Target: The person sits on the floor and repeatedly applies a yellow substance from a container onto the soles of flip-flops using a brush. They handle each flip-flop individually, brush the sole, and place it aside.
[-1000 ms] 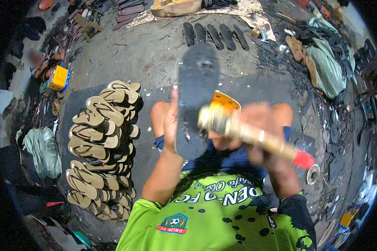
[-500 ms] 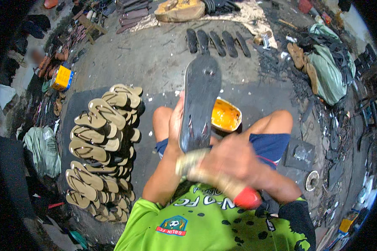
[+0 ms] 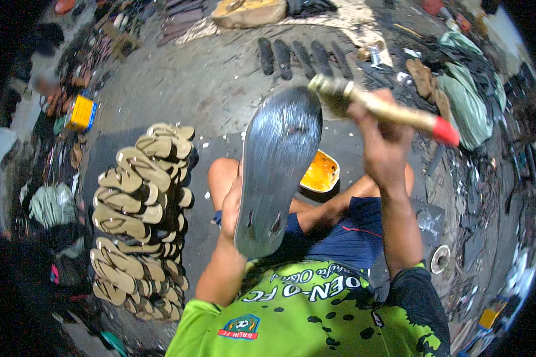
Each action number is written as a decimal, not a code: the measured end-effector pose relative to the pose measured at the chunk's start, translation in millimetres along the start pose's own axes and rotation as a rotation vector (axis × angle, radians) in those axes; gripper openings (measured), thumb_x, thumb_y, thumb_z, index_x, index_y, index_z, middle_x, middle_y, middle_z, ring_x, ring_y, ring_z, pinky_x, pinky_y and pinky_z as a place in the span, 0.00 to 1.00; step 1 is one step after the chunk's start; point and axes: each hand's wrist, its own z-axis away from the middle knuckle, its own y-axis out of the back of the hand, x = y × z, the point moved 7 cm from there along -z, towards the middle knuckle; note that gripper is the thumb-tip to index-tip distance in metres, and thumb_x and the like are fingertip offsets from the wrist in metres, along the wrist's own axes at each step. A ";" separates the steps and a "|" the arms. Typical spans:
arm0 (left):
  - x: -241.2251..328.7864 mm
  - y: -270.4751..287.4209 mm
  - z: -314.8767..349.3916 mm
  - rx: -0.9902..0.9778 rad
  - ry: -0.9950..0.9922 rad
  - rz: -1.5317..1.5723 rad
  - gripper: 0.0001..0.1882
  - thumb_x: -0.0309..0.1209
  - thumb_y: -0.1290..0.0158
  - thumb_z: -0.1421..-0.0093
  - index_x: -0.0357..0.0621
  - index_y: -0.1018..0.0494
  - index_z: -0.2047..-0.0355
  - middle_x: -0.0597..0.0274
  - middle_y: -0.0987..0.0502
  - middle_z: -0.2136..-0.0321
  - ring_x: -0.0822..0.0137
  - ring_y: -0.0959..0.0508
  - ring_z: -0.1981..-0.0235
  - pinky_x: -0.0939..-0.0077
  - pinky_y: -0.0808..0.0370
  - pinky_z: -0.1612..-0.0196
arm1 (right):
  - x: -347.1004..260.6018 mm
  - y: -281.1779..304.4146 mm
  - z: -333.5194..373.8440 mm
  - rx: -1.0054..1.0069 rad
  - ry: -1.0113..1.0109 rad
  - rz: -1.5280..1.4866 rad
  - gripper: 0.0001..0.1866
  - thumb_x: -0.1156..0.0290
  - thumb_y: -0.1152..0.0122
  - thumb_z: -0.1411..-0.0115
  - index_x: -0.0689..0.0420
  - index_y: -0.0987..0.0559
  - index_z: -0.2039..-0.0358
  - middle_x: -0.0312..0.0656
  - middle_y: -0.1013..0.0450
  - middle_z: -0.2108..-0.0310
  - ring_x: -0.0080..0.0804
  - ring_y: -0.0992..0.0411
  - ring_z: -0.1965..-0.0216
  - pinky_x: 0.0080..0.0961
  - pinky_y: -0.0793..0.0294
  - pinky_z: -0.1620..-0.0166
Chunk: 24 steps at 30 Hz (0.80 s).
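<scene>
My left hand (image 3: 236, 193) grips a black sandal sole (image 3: 278, 172) by its left edge, the fingers mostly hidden by it. Light glints wet-looking off the broad upper part of its face, and slots show at both ends. In my right hand (image 3: 386, 143) is a brush (image 3: 393, 109) with a pale handle and a red tip. The brush's bristle end is at the sole's top right edge; whether they touch I cannot tell. Partly behind the sole sits a tub (image 3: 337, 168) of orange-yellow paste (image 3: 320, 171), between my crossed legs.
Tan flip-flops (image 3: 138, 217) stand in a long pile on the left. Several black soles (image 3: 302, 59) lie in a row at the far side, near a wooden block (image 3: 250, 13). Green sacks (image 3: 467, 113) and scraps line the right. A yellow-blue tin (image 3: 81, 113) stands at far left.
The brush in my right hand has swung from the sole's lower end up and right to its top end. The sole has come nearer, and its upper face is now shinier.
</scene>
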 end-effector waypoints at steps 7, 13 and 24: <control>70.9 69.5 -74.4 0.107 -0.236 -0.236 0.23 0.43 0.64 0.29 0.37 0.30 0.49 0.53 0.21 0.59 0.63 0.18 0.65 0.67 0.18 0.62 | 11.0 -93.5 116.8 -0.683 0.350 0.057 0.13 0.71 0.33 0.49 0.55 0.19 0.62 0.36 0.23 0.67 0.33 0.25 0.68 0.32 0.26 0.65; 188.0 209.5 -235.5 0.441 -0.235 -0.552 0.23 0.44 0.61 0.30 0.36 0.27 0.53 0.48 0.21 0.61 0.61 0.18 0.65 0.61 0.20 0.63 | 82.5 -51.8 86.9 -0.345 -0.245 0.071 0.13 0.75 0.35 0.45 0.62 0.22 0.59 0.46 0.26 0.64 0.37 0.27 0.62 0.31 0.27 0.57; 290.3 441.6 -472.2 0.843 -0.137 -1.123 0.33 0.48 0.55 0.33 0.23 0.34 0.46 0.43 0.28 0.48 0.56 0.24 0.53 0.60 0.27 0.53 | 199.2 2.3 174.6 -0.066 -1.007 -0.081 0.18 0.82 0.40 0.43 0.62 0.31 0.51 0.43 0.31 0.58 0.31 0.31 0.57 0.27 0.29 0.52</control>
